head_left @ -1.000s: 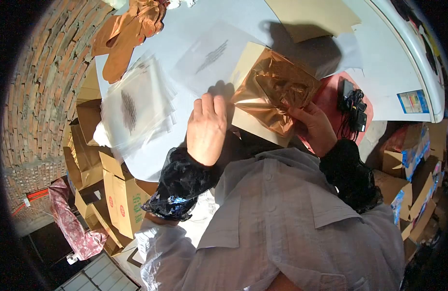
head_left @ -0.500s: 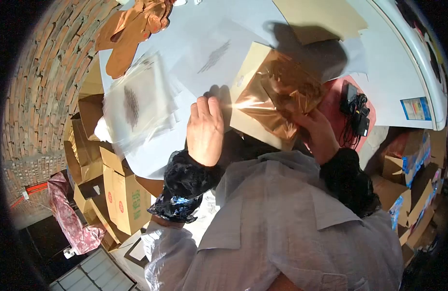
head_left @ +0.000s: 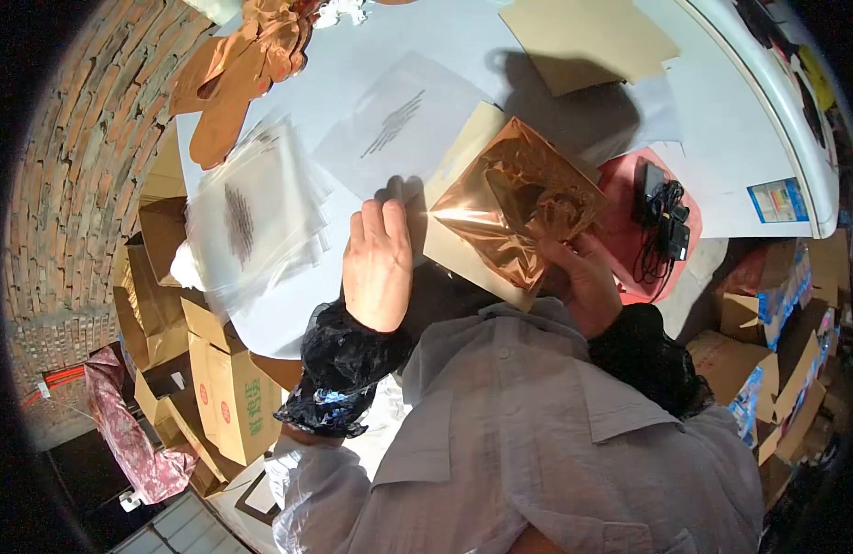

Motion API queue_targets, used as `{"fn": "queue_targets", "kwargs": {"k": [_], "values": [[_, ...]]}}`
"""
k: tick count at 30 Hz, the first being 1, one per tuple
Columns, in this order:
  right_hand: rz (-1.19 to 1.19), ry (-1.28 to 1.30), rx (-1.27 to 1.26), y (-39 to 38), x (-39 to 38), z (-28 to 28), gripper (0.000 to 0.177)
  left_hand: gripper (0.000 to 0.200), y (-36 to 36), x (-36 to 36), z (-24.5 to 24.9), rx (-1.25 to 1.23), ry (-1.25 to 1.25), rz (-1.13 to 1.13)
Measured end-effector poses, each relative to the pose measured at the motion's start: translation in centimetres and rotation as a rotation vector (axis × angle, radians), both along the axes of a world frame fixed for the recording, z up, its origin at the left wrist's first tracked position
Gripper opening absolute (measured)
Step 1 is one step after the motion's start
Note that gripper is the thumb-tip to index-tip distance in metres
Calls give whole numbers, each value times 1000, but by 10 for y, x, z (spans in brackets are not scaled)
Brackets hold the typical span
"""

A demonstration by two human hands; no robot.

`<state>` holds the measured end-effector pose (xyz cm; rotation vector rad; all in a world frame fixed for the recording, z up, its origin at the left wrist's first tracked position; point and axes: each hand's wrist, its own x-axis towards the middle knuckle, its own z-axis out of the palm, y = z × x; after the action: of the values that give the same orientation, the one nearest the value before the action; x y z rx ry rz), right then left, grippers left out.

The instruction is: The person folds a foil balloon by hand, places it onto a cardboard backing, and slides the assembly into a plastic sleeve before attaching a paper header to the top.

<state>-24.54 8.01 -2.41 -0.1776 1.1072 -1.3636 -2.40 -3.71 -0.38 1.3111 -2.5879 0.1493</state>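
Observation:
My right hand (head_left: 583, 277) grips the lower right edge of a shiny copper-coloured foil sheet (head_left: 510, 198), its fingertips partly hidden against the foil. Beneath the foil lies a cream card (head_left: 454, 247), its left side and lower edge showing. My left hand (head_left: 378, 268) rests at the table edge, left of the card, fingers together and slightly bent; whatever is under the fingertips is hidden. Beyond it lies a translucent sheet with dark slanted marks (head_left: 394, 125). A stack of clear sheets with a dark patch (head_left: 251, 217) is further left.
Copper foil scraps (head_left: 228, 115) lie at the table's far left. Cream sheets (head_left: 588, 42) are at the back. A red pad (head_left: 630, 175) with black adapters and cables (head_left: 665, 226) sits right. Cardboard boxes (head_left: 228, 397) stand below left, and more boxes (head_left: 736, 365) on the right.
The foil now lies flatter and squarer over the card, with more of its upper corner visible. The whole view has shifted slightly, and both hands appear a little further left and lower.

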Motion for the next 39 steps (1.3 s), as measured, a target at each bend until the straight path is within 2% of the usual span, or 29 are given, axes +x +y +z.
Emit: {"fn": "queue_targets", "kwargs": {"k": [3, 10, 16, 21, 24, 27, 30, 33, 36, 39], "values": [[-45, -59, 19, -4, 1, 2, 38, 28, 0, 0, 2, -20, -10, -7], [-1, 47, 0, -10, -4, 1, 38, 29, 3, -2, 5, -11, -12, -21], [18, 133, -56, -15, -8, -10, 35, 19, 2, -1, 5, 30, 102, 12], [62, 247, -76, -16, -8, -20, 33, 28, 5, 8, -5, -30, 8, 68], [12, 172, -106, -18, -4, -23, 27, 28, 7, 1, -8, -42, 19, 70], [50, 277, -87, -23, 4, -21, 35, 22, 9, -4, -10, -47, 42, 54], [134, 401, -25, -25, -1, -28, 35, 18, 7, -7, -11, -52, 64, 72], [122, 220, 45, -25, 0, -8, 32, 18, 4, -10, -5, -15, 120, 88], [156, 317, 46, -31, -4, -13, 28, 21, 0, -12, -5, -6, 178, 84], [195, 263, 19, -37, -6, 4, 27, 23, -1, -14, -9, -21, 201, 65]]}}
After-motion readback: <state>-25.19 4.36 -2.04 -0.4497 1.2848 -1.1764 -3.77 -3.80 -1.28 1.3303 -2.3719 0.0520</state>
